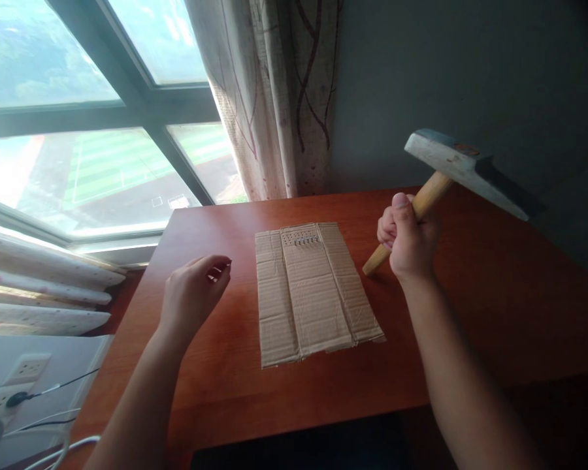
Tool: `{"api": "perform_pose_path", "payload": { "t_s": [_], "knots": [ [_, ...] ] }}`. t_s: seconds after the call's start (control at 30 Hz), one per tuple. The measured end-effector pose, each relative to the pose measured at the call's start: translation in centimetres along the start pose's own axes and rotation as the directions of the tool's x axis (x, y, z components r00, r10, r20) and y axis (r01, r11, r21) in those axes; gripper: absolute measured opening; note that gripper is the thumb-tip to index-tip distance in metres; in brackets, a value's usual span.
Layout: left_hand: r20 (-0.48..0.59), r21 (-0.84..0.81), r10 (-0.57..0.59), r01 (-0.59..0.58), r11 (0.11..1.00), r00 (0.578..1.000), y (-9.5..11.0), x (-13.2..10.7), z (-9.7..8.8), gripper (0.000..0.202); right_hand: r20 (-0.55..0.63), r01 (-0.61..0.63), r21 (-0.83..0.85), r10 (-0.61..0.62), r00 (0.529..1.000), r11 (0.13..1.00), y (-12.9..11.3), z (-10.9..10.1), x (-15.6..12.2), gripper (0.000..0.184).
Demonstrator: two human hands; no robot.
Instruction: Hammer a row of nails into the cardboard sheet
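My right hand (411, 238) is wrapped round the wooden handle of a hammer (434, 189), raised above the right side of the table. Its metal head tilts down to the right. Left of the cardboard, my left hand (193, 284) hovers with thumb and fingertips pinched. A tiny dark tip, which looks like a nail (230, 262), shows at those fingertips. The folded piece of brown cardboard (318, 300) lies flat between both hands. Near its far edge several nails (306, 240) stand in a row, beside rows of small holes.
The reddish-brown wooden table (215, 385) carries the cardboard. A window (102, 170) is at the left and back, with a patterned curtain (274, 98) beside it. Wall sockets (27, 371) with a plug and cables are at the lower left. A dark wall (445, 72) stands behind.
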State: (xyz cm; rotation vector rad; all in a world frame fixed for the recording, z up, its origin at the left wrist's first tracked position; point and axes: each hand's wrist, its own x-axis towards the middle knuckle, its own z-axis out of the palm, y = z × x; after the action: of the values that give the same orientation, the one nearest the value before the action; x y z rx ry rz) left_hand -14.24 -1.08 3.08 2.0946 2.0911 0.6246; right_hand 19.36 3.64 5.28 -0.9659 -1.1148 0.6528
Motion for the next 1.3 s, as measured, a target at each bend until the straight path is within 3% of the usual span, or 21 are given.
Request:
{"api": "perform_pose_path", "payload": {
  "t_s": [0.13,0.23,0.37,0.47,1.3],
  "knots": [
    [-0.101,-0.483,-0.012,-0.038,0.875,0.995,2.7,1.6,0.1,0.02,0.006,-0.004,-0.003,0.004,1.0,1.0,0.0,0.0,0.0,0.057],
    [-0.134,-0.592,0.066,-0.134,0.794,0.989,5.4,3.0,0.7,0.018,0.004,-0.001,0.007,0.001,1.0,1.0,-0.1,0.0,0.0,0.057],
    [-0.166,-0.556,0.189,-0.25,0.793,0.968,8.1,4.5,2.0,0.013,0.007,-0.002,0.046,0.002,1.0,0.999,-0.2,0.1,0.0,0.058],
    [-0.179,-0.514,0.218,-0.28,0.811,0.96,8.8,4.9,2.9,0.012,-0.002,-0.005,0.048,0.005,1.0,0.999,-0.2,0.1,0.0,0.059],
    [-0.242,-0.46,0.279,-0.363,0.81,0.929,8.5,4.3,3.4,0.006,0.001,-0.014,0.079,0.014,1.0,0.997,-0.4,-0.1,-0.1,0.055]
  ]
}}
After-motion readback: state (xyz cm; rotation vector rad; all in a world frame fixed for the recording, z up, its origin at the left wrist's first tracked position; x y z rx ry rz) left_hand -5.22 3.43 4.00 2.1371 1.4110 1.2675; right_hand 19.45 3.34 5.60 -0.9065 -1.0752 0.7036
